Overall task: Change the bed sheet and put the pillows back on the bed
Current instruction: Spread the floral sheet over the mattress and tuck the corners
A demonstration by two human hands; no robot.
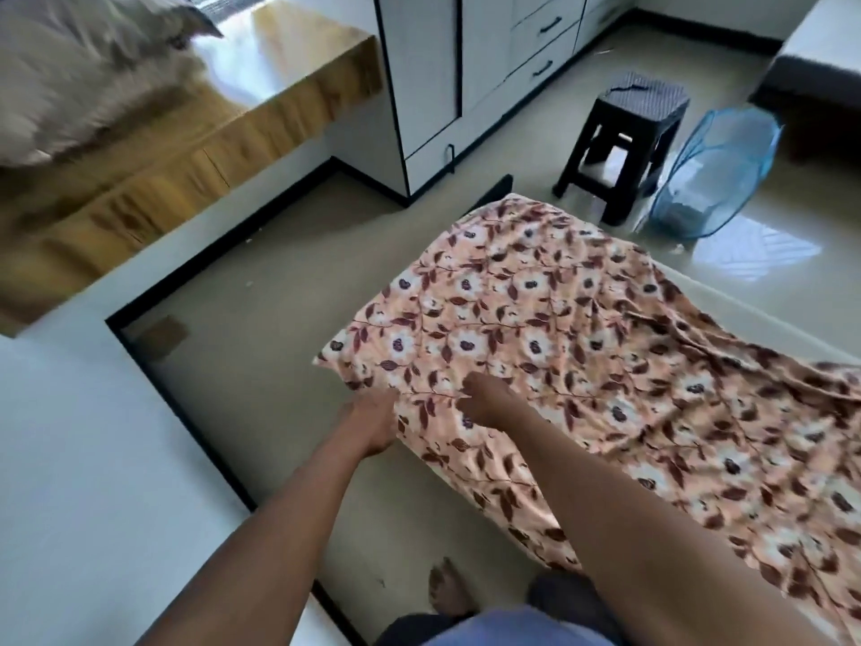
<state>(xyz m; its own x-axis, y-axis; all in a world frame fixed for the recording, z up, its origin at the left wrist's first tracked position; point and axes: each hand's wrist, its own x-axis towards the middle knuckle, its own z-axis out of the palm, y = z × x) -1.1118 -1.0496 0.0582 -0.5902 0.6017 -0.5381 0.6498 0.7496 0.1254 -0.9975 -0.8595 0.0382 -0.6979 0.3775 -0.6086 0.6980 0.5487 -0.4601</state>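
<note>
- The floral bed sheet (pixel 582 328) lies spread and wrinkled over the bed (pixel 755 314); its near side hangs over the edge toward the floor (pixel 261 291); a strip of pale mattress shows bare along the far side
- The left hand (pixel 372 424) grips the sheet's hanging edge near the corner, fingers curled round the fabric; the right hand (pixel 484 403) rests just beside it on top of the sheet, fingers curled into the cloth and pinching a fold
- Both bare forearms reach forward from the bottom of the view; a bare foot (pixel 449 587) stands on the floor close to the bed
- A grey-beige pillow (pixel 84 81), blurred, sits on the wooden tabletop (pixel 279 109) at upper left, well apart from the bed
- A dark plastic stool (pixel 624 132) stands beyond the bed's far corner; a blue mesh basket (pixel 717 174) leans just beside it; a white wardrobe (pixel 428 72) with drawers stands behind
</note>
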